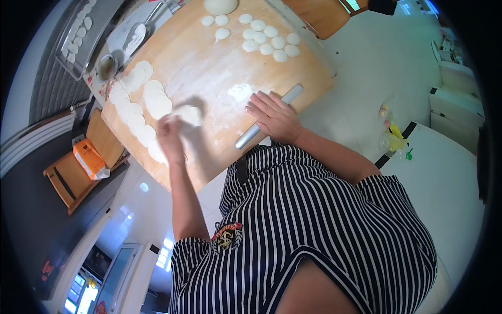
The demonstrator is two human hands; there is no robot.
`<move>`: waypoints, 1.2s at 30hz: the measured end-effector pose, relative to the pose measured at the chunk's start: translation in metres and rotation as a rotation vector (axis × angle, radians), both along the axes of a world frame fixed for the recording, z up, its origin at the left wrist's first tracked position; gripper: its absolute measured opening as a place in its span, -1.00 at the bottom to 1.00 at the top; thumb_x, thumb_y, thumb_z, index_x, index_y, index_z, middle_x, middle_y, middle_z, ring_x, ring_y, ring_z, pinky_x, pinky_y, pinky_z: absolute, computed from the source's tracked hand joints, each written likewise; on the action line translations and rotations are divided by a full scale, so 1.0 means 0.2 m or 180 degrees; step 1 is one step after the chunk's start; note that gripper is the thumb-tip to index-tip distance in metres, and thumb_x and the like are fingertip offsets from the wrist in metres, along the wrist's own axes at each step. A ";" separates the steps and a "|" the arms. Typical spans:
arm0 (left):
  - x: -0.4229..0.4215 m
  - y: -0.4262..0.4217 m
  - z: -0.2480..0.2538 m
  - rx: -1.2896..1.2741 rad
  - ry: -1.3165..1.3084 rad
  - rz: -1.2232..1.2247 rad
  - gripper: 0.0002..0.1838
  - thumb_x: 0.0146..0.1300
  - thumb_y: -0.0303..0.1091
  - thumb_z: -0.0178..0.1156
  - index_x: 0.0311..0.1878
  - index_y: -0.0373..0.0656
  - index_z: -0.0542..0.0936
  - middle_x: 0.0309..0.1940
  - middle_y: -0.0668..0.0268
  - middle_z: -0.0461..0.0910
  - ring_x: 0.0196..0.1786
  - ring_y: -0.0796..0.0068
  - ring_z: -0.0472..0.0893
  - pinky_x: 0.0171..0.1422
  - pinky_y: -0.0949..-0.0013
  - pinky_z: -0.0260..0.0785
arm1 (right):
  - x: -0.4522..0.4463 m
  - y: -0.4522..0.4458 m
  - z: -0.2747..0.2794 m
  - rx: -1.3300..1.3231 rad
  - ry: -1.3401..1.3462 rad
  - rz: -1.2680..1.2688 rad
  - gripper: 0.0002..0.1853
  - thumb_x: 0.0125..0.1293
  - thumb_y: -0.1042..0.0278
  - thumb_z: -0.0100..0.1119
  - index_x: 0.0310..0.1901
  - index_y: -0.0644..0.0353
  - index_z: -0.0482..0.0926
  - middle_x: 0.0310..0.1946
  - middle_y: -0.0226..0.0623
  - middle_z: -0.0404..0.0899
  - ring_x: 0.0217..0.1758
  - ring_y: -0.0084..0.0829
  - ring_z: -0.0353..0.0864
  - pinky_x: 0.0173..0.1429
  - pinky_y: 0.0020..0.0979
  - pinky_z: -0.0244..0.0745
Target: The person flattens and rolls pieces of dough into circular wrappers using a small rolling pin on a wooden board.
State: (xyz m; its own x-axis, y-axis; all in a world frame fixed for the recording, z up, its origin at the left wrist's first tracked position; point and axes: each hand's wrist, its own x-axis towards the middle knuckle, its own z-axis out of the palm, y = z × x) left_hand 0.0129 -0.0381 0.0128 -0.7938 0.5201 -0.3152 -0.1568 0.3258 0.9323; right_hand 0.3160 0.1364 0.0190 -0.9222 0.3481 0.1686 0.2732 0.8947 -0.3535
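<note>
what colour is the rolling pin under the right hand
Silvery grey; the rolling pin shows best in the head view.

The bright view warps at its edges, the left hand (171,137) blurred

At 1 o'clock, your right hand (278,119) lies flat across the pin (294,93). At 10, your left hand (170,133) pinches a blurred wrapper (189,115) beside overlapping rounds (137,123) on the desk (180,39). Flour (240,92), dough pieces (273,32) and a lump (220,5) sit towards 12.
</note>
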 end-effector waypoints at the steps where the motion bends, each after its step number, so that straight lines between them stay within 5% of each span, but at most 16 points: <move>1: -0.08 0.03 0.02 -0.0247 0.0337 0.0515 -0.79 0.54 -0.43 0.26 0.15 -0.25 0.63 -0.01 0.25 0.72 0.03 0.48 0.66 0.14 0.36 0.51 | 0.01 0.01 0.00 0.0011 -0.0001 -0.0050 -0.44 0.46 0.12 0.19 0.46 0.02 0.54 0.49 -0.14 0.49 0.60 -0.11 0.38 0.69 -0.01 0.16; 3: -0.16 0.14 0.11 -0.1337 0.2136 0.0609 -0.70 0.57 -0.33 0.24 0.21 -0.32 0.63 0.03 0.11 0.73 0.03 0.29 0.71 0.22 0.27 0.54 | 0.03 0.03 -0.01 0.0008 0.0004 -0.0123 -0.44 0.47 0.12 0.19 0.46 0.03 0.53 0.49 -0.15 0.48 0.60 -0.12 0.38 0.69 -0.04 0.17; 5: -0.18 0.33 0.08 -0.0583 0.2206 0.0209 -0.70 0.55 -0.28 0.26 0.17 -0.29 0.69 0.03 0.10 0.74 0.02 0.23 0.72 0.20 0.24 0.55 | 0.05 0.04 -0.04 -0.0086 0.0119 -0.0127 -0.43 0.46 0.15 0.20 0.47 0.05 0.53 0.50 -0.18 0.48 0.61 -0.17 0.39 0.69 -0.06 0.18; 9: -0.03 0.95 -0.03 -0.0840 0.1728 -0.1140 -0.60 0.41 -0.08 0.38 0.10 -0.21 0.76 0.02 0.03 0.75 0.03 0.01 0.73 0.24 0.12 0.54 | 0.06 0.08 -0.06 -0.0257 0.0215 -0.0190 -0.49 0.45 0.21 0.14 0.40 0.11 0.57 0.53 -0.19 0.46 0.61 -0.17 0.39 0.70 -0.04 0.17; 16: 0.07 1.50 -0.15 -0.1488 0.1802 -0.0896 -0.60 0.27 -0.05 0.48 -0.03 -0.18 0.74 -0.15 0.06 0.77 -0.06 0.07 0.75 0.12 0.12 0.56 | 0.08 0.17 -0.06 -0.0488 0.0502 -0.0649 -0.47 0.29 0.34 0.26 0.32 0.15 0.56 0.43 -0.22 0.54 0.50 -0.23 0.51 0.60 -0.08 0.32; 18: 0.03 1.49 -0.13 -0.1418 0.1686 -0.1179 -0.62 0.25 -0.09 0.51 -0.05 -0.18 0.72 -0.19 0.08 0.77 -0.12 0.10 0.75 0.07 0.16 0.57 | 0.08 0.18 -0.07 -0.0496 0.0530 -0.0680 -0.47 0.28 0.34 0.26 0.31 0.16 0.56 0.41 -0.23 0.56 0.48 -0.25 0.53 0.58 -0.08 0.33; 22: 0.12 1.16 0.03 -0.0481 -0.0220 -0.2159 -0.80 0.39 -0.40 0.40 0.03 -0.19 0.69 -0.15 0.38 0.73 -0.15 0.57 0.63 0.03 0.47 0.50 | 0.08 0.18 -0.09 -0.0269 0.0562 -0.0600 -0.50 0.26 0.34 0.25 0.27 0.15 0.60 0.35 -0.28 0.61 0.41 -0.30 0.57 0.54 -0.10 0.37; 24: 0.28 0.92 0.07 -0.0303 -0.0677 -0.2472 -0.84 0.43 -0.40 0.40 0.02 -0.18 0.75 -0.14 0.44 0.72 -0.17 0.61 0.62 0.00 0.48 0.49 | 0.08 0.19 -0.10 -0.0233 0.0547 -0.0569 -0.52 0.26 0.33 0.24 0.25 0.15 0.61 0.33 -0.29 0.62 0.39 -0.31 0.58 0.53 -0.11 0.38; 25: 0.37 0.81 0.00 -0.0484 -0.0516 -0.2374 -0.87 0.38 -0.45 0.43 -0.05 -0.21 0.76 -0.12 0.34 0.76 -0.13 0.50 0.68 0.04 0.42 0.54 | 0.07 0.19 -0.11 -0.0183 0.0557 -0.0588 -0.54 0.27 0.32 0.22 0.22 0.15 0.63 0.32 -0.30 0.63 0.38 -0.31 0.58 0.52 -0.11 0.39; 27: 0.47 0.72 -0.02 -0.0741 0.1470 -0.2392 -0.86 0.30 -0.47 0.43 -0.10 -0.24 0.73 -0.15 0.18 0.74 -0.12 0.22 0.71 0.06 0.26 0.56 | 0.07 0.18 -0.11 -0.0153 0.0554 -0.0601 -0.57 0.28 0.32 0.20 0.19 0.15 0.65 0.30 -0.30 0.64 0.37 -0.31 0.59 0.50 -0.12 0.39; 30: 0.53 0.72 0.02 -0.0913 0.1606 -0.1744 -0.83 0.24 -0.45 0.44 -0.16 -0.25 0.67 -0.19 0.05 0.67 -0.10 0.00 0.67 0.05 0.10 0.55 | 0.08 0.18 -0.09 -0.0231 0.0411 -0.0581 -0.55 0.34 0.33 0.09 0.24 0.18 0.64 0.37 -0.25 0.61 0.44 -0.25 0.56 0.58 -0.08 0.31; 36: 0.57 0.55 -0.02 -0.1094 0.1818 -0.2223 -0.82 0.31 -0.36 0.42 -0.12 -0.24 0.69 -0.19 0.08 0.70 -0.13 0.11 0.71 0.03 0.13 0.56 | -0.04 0.17 -0.04 0.0372 0.0245 -0.1026 -0.52 0.32 0.38 0.13 0.27 0.23 0.63 0.37 -0.10 0.59 0.50 -0.04 0.50 0.62 0.01 0.28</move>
